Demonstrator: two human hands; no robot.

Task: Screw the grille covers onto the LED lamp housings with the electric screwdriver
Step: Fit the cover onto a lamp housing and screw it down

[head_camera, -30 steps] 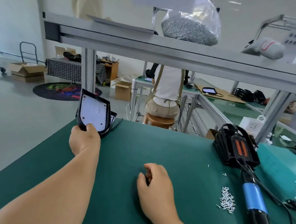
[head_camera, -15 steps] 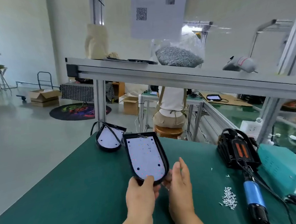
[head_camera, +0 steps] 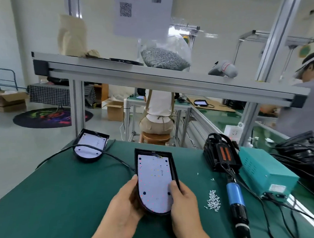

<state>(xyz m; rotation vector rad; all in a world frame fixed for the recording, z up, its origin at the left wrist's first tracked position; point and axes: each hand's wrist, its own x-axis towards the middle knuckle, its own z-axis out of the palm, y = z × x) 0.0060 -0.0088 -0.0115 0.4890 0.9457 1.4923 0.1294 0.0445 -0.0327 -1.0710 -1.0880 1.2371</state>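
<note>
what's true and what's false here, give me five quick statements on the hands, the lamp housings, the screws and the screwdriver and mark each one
1. The left hand and the right hand both grip the near lamp housing. True.
2. The electric screwdriver is in the right hand. False: it lies on the green mat, and neither hand touches it.
3. A second lamp housing lies at the far left corner of the green mat. True.
4. The loose screws are piled left of the near lamp housing. False: they lie to its right, between it and the electric screwdriver.
5. A clear bag of small metal parts sits on the upper shelf. True.
</note>
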